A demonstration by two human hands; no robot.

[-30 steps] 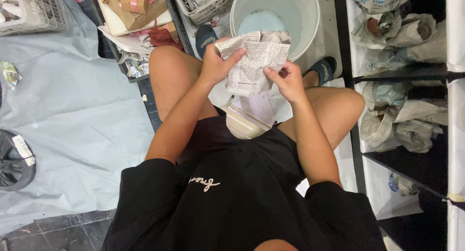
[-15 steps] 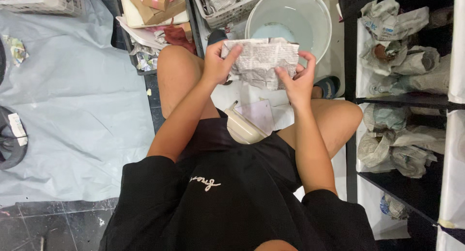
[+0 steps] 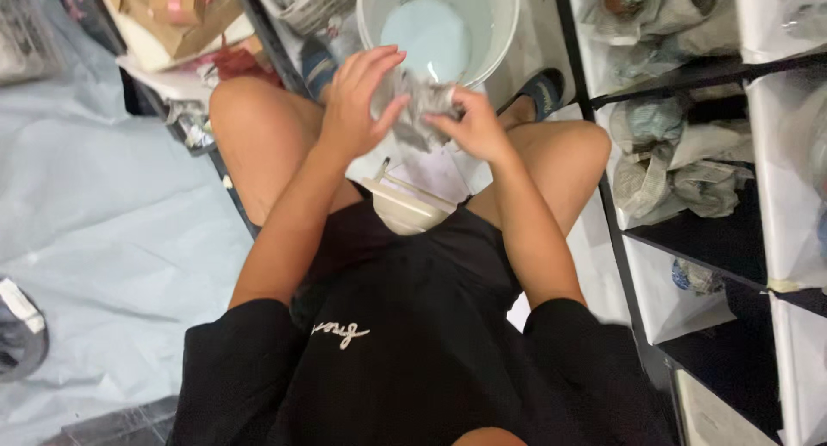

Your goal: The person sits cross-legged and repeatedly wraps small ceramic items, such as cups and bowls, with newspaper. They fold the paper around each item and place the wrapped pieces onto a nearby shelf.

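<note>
Head view: left hand (image 3: 355, 102), fingers spread, and right hand (image 3: 474, 123), fingers curled, press a crumpled newspaper (image 3: 419, 106) between them; bunched, its long axis unclear; bucket (image 3: 502, 34) just beyond.

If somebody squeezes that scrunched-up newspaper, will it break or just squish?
It will probably just squish. The newspaper already looks crumpled between the left hand and the right hand, so it seems soft and floppy, not stiff. It is likely very light, since the fingers alone hold it up. Thin paper might tear if pulled hard.
</note>
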